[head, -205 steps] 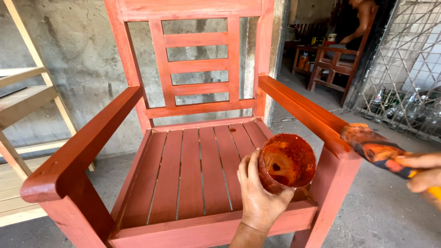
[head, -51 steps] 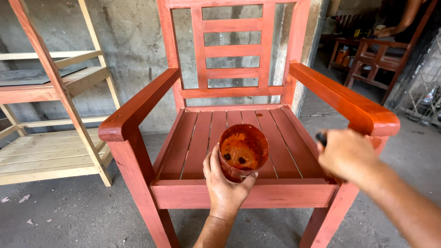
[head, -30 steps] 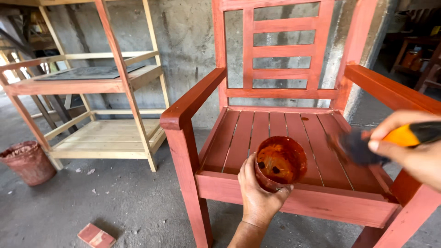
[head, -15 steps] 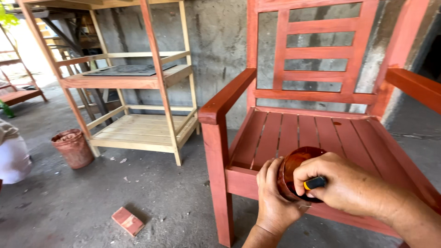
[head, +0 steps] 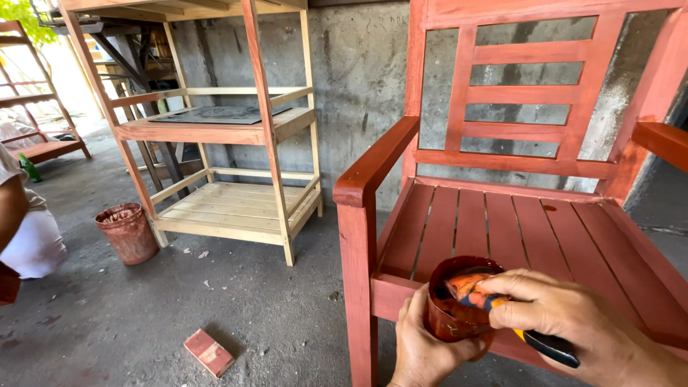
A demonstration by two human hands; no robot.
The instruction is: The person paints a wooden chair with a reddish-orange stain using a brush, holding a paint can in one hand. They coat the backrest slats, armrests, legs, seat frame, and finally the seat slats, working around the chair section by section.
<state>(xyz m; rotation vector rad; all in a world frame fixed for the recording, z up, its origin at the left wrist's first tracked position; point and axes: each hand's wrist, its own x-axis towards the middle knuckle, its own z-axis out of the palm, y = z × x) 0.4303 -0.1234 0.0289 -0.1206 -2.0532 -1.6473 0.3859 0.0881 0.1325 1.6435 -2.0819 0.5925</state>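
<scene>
My left hand (head: 424, 349) grips a small paint-stained cup (head: 450, 309) from below, in front of the seat edge of a red-painted wooden armchair (head: 502, 222). My right hand (head: 566, 322) holds a paintbrush (head: 479, 289) with an orange and black handle, its bristle end down inside the cup. The brush's bristles are hidden in the cup. The chair's left armrest (head: 376, 159) rises just left of my hands.
An unpainted wooden shelf rack (head: 229, 136) stands against the concrete wall at left. A paint-smeared bucket (head: 127, 232) sits beside it, and a red brick piece (head: 208, 352) lies on the floor. A person in light clothing (head: 18, 229) is at the far left edge.
My view has swung left off the chair's centre toward the shelf rack. My right hand brought the brush from beside the cup into it; my left hand kept holding the cup.
</scene>
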